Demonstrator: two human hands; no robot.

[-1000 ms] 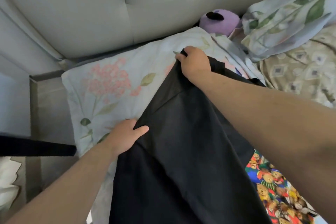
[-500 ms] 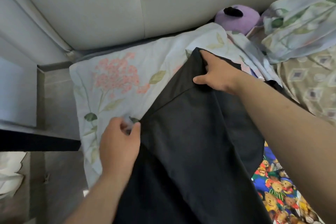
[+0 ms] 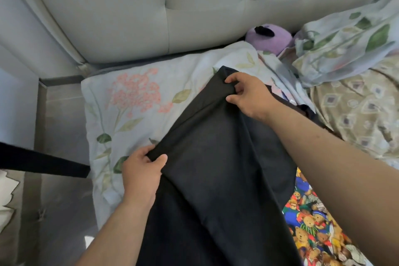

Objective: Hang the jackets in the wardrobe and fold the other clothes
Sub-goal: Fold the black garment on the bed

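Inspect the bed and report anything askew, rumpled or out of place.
A purple plush toy is wedged between the headboard and the floral pillow. The leaf-print bedding beside it is bunched up. The black garment lies slanted over the pillow, gripped by the left hand and right hand.

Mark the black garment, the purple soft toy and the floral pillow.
black garment (image 3: pixel 216 168), head view, on the middle of the flat cloth
purple soft toy (image 3: pixel 275 39), head view, on its rounded purple body
floral pillow (image 3: pixel 133 93), head view, on the pink flower print
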